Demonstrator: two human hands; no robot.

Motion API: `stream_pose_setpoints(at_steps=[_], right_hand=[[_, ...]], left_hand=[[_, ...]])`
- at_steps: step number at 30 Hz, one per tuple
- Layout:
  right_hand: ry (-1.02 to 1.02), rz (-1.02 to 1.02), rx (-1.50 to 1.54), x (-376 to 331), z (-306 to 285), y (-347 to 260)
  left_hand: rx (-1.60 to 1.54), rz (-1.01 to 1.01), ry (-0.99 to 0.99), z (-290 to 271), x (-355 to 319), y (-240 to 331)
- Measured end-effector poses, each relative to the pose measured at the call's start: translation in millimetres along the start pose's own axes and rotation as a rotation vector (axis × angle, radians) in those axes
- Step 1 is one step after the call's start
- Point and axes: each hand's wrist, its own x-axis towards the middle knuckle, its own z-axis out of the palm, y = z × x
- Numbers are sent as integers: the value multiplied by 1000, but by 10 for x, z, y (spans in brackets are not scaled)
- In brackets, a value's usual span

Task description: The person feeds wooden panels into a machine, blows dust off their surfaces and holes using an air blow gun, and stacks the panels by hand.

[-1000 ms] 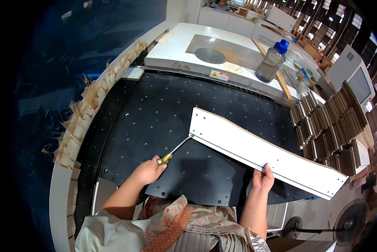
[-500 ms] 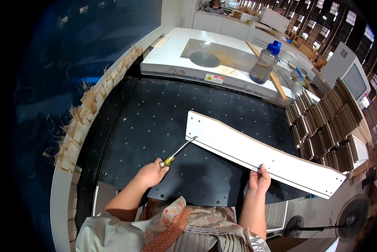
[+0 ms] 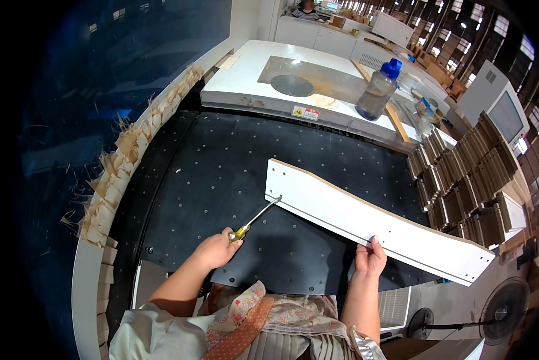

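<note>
From the head view, the left hand is closed around a screwdriver, its tip at the end of a long white board on the black table. The right hand clamps the board's near edge; pressing straight and steadying the board firmly would likely keep the tip seated.

I see small rectangular warning label, yellow, white, red, on far white machine edge; grey screen far right.

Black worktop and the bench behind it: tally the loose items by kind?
White board: 1
Screwdriver: 1
Bottle with blue cap: 1
Wooden strip: 1
Total: 4
</note>
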Motion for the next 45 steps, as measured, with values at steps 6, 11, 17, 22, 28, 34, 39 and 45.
stream_pose_setpoints(at_steps=[6, 11, 17, 22, 28, 34, 39, 45], right_hand=[[-6, 5, 8, 2, -48, 14], [-21, -3, 15, 15, -58, 14], [4, 12, 5, 10, -61, 17], [28, 14, -2, -17, -78, 7], [-8, -1, -5, -63, -58, 3], [-23, 3, -23, -65, -58, -31], [-92, 12, -23, -74, -27, -36], [-16, -4, -18, -58, -60, -15]], left_hand=[[84, 163, 182, 132, 80, -147], [11, 52, 54, 2, 11, -33], [-120, 10, 13, -236, -65, 66], [-60, 129, 143, -224, 112, 34], [-113, 24, 63, -296, 81, 150], [-152, 31, 49, -345, 62, 178], [-171, 73, 80, -283, 67, 67], [-245, -10, 63, -349, -19, 98]])
